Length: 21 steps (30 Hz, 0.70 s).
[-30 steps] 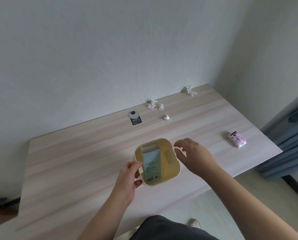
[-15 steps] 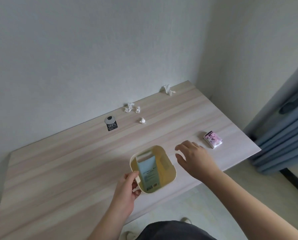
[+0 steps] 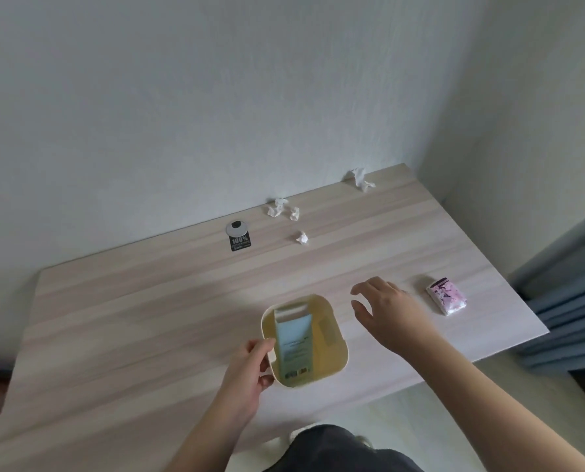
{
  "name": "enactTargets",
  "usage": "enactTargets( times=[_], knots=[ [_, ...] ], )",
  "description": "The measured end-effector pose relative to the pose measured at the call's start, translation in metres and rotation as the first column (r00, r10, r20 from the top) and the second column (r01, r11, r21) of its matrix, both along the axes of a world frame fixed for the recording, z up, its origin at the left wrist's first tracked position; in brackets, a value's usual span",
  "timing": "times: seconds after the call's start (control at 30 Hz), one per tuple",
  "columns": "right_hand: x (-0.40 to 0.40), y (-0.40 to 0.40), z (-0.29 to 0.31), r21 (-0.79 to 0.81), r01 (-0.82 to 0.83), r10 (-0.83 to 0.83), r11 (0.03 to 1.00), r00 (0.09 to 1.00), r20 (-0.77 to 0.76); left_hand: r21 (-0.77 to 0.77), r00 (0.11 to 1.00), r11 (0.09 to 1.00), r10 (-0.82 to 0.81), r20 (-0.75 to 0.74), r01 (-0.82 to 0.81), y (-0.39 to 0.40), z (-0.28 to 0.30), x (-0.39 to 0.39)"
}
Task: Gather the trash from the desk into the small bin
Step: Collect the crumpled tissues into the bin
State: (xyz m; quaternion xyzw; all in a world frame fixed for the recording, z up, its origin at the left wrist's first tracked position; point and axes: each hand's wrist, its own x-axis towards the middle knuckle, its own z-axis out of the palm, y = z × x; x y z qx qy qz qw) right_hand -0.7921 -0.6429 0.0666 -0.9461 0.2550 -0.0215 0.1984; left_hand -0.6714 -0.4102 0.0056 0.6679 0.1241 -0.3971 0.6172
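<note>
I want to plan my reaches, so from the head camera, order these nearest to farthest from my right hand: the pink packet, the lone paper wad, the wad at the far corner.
From the right hand:
1. Pink packet, just to its right near the front edge.
2. Lone wad, mid-desk, ahead and left.
3. Corner wad, against the wall at the back right.

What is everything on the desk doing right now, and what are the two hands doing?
small bin: upright on the desk, open top, held at its rim.
carton: standing inside the bin.
left hand: gripping the bin's rim.
right hand: open, empty, above the desk.
tissue pack: lying flat, untouched.
paper scraps: crumpled, loose near the wall.
desk: holds all of it.
</note>
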Motion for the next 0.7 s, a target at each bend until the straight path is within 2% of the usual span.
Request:
enactTargets(
  times=[0.23, 0.43, 0.7],
  knots=[
    [0.044, 0.0, -0.007, -0.032, -0.051, 0.049, 0.998, 0.998, -0.05, -0.045, 0.997, 0.997, 0.068, -0.04, -0.07, 0.008, -0.011, 0.034],
    [0.071, 0.0, -0.021, 0.0, -0.092, 0.092, 0.996, 0.993, -0.07, -0.092, 0.959, 0.97, 0.205, -0.195, -0.226, 0.014, -0.019, 0.062],
    [0.138, -0.046, -0.038, 0.024, -0.181, 0.183, 0.983, 0.974, -0.132, -0.109, 0.929, 0.938, 0.302, -0.214, -0.33, -0.003, -0.022, 0.08]
  ],
)
